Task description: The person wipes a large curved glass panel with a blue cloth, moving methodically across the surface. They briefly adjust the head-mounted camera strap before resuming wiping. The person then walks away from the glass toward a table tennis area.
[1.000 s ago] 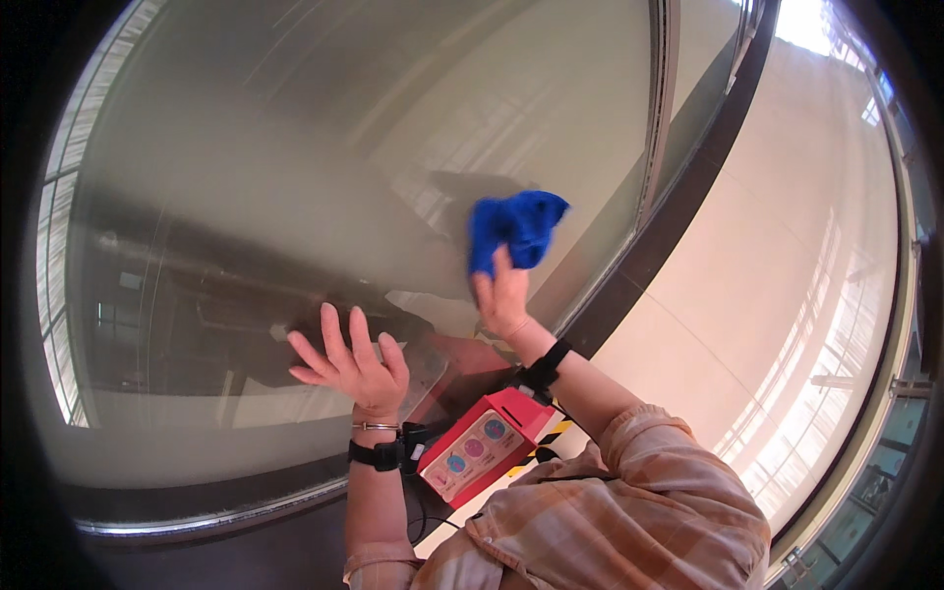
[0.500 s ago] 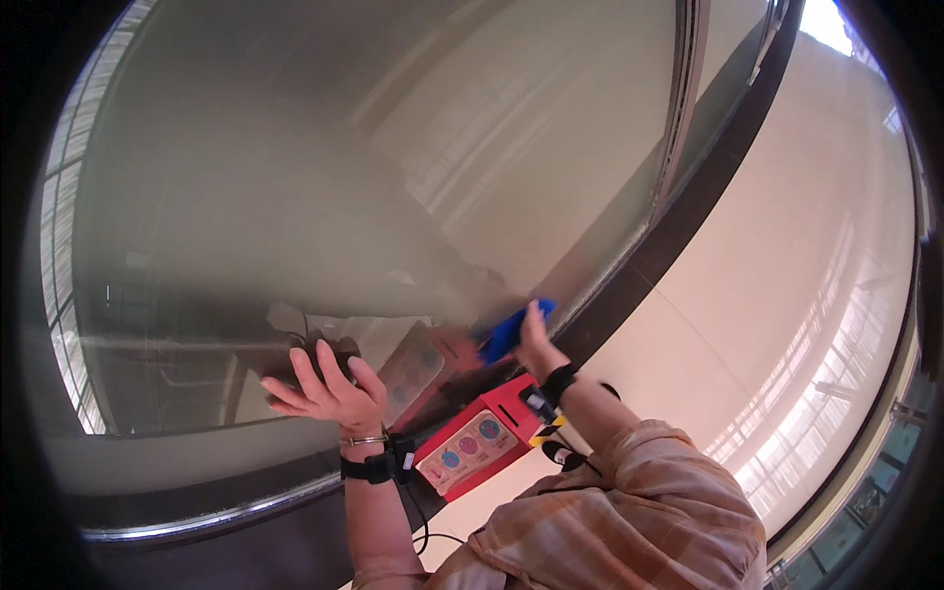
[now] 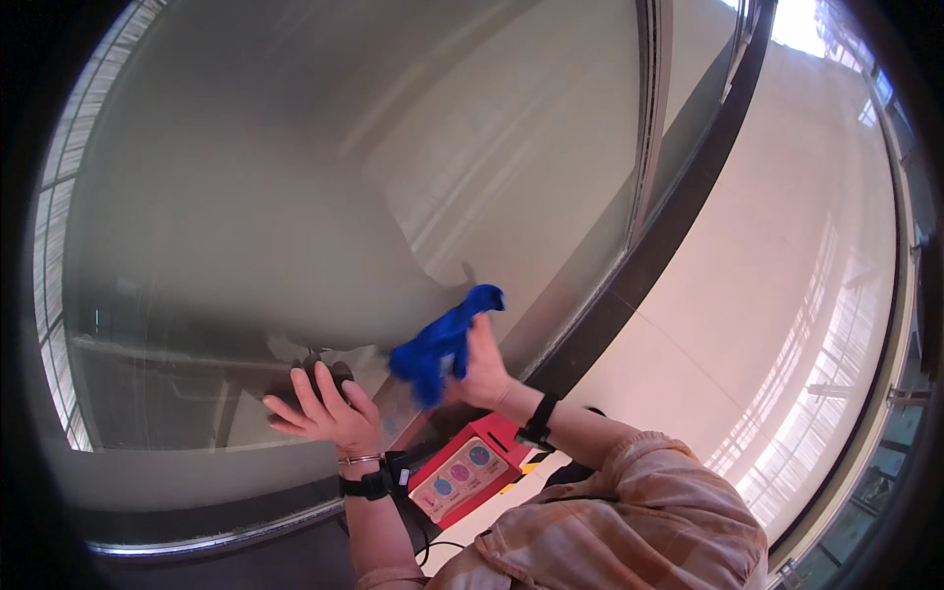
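Head view
Glass (image 3: 324,197): large curved pane, the landmark.
Left hand (image 3: 324,413): fingers spread apart, palm flat on the glass, low on the pane.
Right hand (image 3: 484,369): clamped on the cloth (image 3: 441,344), blue, pressed to the glass just right of the left hand.
Box (image 3: 462,477): red, below the glass, between the forearms.

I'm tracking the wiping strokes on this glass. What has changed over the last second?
The right hand swept the blue cloth down the glass panel toward the lower frame, then partway back up, keeping its grip throughout. The left hand stayed spread flat against the glass, and the red box stayed below the wrists.
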Tool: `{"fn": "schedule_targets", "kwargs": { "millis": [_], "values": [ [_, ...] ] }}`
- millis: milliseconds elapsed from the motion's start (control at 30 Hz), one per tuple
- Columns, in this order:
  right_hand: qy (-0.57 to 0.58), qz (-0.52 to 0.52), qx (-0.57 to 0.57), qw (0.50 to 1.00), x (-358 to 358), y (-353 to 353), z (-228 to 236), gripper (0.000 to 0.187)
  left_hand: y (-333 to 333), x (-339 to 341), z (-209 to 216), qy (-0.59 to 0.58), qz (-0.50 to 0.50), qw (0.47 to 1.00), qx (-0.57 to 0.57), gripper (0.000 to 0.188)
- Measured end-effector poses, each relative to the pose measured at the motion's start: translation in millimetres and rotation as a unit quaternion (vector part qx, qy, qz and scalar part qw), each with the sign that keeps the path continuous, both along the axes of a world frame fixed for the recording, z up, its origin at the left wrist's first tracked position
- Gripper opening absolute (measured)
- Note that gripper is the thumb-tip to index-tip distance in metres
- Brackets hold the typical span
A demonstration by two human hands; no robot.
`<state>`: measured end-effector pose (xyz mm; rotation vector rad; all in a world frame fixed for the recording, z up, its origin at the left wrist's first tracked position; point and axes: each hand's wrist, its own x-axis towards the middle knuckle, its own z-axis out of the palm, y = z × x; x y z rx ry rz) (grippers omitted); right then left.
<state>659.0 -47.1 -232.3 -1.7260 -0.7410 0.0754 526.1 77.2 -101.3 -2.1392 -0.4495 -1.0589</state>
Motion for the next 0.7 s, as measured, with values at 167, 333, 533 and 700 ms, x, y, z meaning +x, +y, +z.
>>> {"fn": "schedule_targets", "kwargs": {
  "millis": [167, 333, 533, 700],
  "values": [
    [0.130, -0.261, -0.007, 0.956, 80.9, 4.4, -101.4, 0.060, 2.5, 1.4, 3.4, 0.009, -0.024, 0.999, 0.024, 0.043],
    [0.310, -0.231, 0.272, 0.881, 174.0, -8.3, -62.6, 0.066, -1.1, 4.2, 5.1, 0.009, -0.025, 1.000, 0.016, 0.040],
    [-0.285, -0.083, 0.186, 0.937, 72.7, 3.0, 101.6, 0.059, -5.6, -8.7, -2.1, 0.020, -0.019, 0.999, -0.035, 0.034],
    [-0.071, -0.121, 0.222, 0.965, 122.7, 12.4, 92.5, 0.057, -8.3, -13.6, -8.5, 0.016, -0.024, 0.999, -0.018, 0.038]
  ]
}}
